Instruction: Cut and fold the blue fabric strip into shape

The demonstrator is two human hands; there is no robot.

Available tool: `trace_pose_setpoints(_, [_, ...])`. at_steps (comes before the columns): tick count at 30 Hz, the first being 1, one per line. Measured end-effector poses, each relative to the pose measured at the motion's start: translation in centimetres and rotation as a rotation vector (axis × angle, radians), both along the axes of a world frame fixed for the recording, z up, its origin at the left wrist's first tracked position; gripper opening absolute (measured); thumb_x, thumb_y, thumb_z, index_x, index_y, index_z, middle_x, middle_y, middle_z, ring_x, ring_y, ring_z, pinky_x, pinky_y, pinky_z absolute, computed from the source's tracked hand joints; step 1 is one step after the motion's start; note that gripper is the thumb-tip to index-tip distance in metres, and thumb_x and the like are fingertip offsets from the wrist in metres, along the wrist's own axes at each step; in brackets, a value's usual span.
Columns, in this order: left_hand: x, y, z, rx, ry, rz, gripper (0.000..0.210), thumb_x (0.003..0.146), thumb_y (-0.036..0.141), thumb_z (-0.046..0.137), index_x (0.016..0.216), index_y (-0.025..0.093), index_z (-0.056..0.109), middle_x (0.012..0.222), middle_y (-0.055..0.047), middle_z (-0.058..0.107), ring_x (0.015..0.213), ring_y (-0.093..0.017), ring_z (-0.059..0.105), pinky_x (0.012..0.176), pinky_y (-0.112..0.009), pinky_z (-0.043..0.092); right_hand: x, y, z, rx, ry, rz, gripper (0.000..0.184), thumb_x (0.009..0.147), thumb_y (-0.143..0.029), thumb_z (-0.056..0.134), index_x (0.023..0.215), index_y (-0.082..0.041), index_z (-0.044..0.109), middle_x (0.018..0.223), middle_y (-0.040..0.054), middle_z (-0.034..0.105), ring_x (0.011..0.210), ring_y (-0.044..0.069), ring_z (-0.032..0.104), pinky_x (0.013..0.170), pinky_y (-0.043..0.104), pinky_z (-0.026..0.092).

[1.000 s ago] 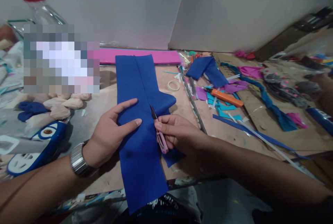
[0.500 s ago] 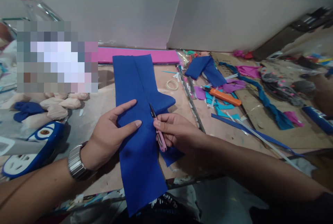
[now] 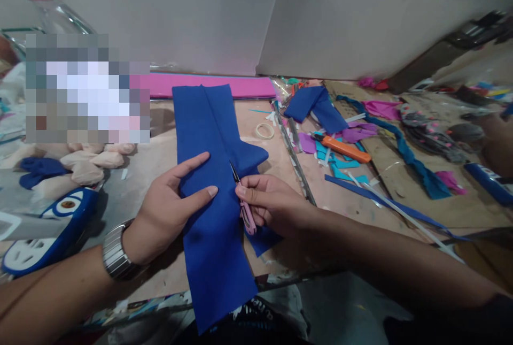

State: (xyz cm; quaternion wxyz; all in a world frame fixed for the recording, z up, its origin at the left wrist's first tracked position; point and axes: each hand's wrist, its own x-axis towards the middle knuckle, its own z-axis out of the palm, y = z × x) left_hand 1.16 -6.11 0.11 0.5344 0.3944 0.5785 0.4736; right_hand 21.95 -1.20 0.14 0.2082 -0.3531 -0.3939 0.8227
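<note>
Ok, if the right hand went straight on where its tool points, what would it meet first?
The blue fabric: the tip of the pink-handled tool in the right hand is at or just above it, contact unclear. Past its far edge, the pink strip lies roughly in line.

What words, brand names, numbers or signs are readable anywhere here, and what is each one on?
"ane", or perhaps "ahe": white letters on the dark fabric at the bottom edge; the script beside it is unreadable.
Cardboard: faint dark print near its far edge, too blurred to read.
Blue object at the right edge: white markings, too blurred to read.
</note>
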Motion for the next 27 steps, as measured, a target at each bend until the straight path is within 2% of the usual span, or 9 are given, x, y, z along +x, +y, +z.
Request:
trace_pose_setpoints(5, [-0.04,-0.04,0.2,0.009,-0.017,0.007,0.084,0.075,0.043,0.09,0.15,0.022,0.059,0.135,-0.012,0.073,0.113,-0.031,0.074,0.1,-0.047,0.064,0.12,0.0,0.11,-0.027,0.001,-0.003,0.043,0.08,-0.05,0.088,0.08,-0.016,0.061,0.062,-0.0002,0.07,0.041,0.006,0.057,0.041,0.015,0.042])
trace_pose_setpoints(12, [-0.33,0.06,0.14,0.044,0.0,-0.005,0.086,0.077,0.04,0.089,0.154,0.024,0.054,0.141,-0.012,0.069,0.125,-0.033,0.069,0.107,-0.049,0.059,0.17,-0.07,0.5,-0.089,0.008,0.006,0.042,0.084,-0.051,0.084,0.079,-0.014,0.063,0.063,0.0018,0.071,0.044,0.007,0.059,0.041,0.015,0.043])
trace_pose_setpoints(21, [-0.08,-0.55,0.16,0.072,0.091,-0.058,0.091,0.076,0.04,0.088,0.158,0.025,0.049,0.151,-0.011,0.062,0.134,-0.035,0.064,0.108,-0.044,0.059,-0.02,0.07,0.42,-0.103,0.007,-0.052,0.046,0.077,-0.054,0.088,0.076,-0.015,0.064,0.059,0.0003,0.068,0.041,0.008,0.056,0.04,0.018,0.043])
trace_pose_setpoints(27, [0.26,-0.92,0.37,0.079,0.147,-0.044,0.094,0.076,0.042,0.088,0.159,0.024,0.047,0.156,-0.01,0.058,0.142,-0.036,0.057,0.113,-0.045,0.056,-0.12,0.06,0.49,-0.052,0.01,-0.046,0.048,0.077,-0.057,0.087,0.074,-0.016,0.063,0.055,-0.0003,0.066,0.043,0.009,0.059,0.039,0.017,0.036])
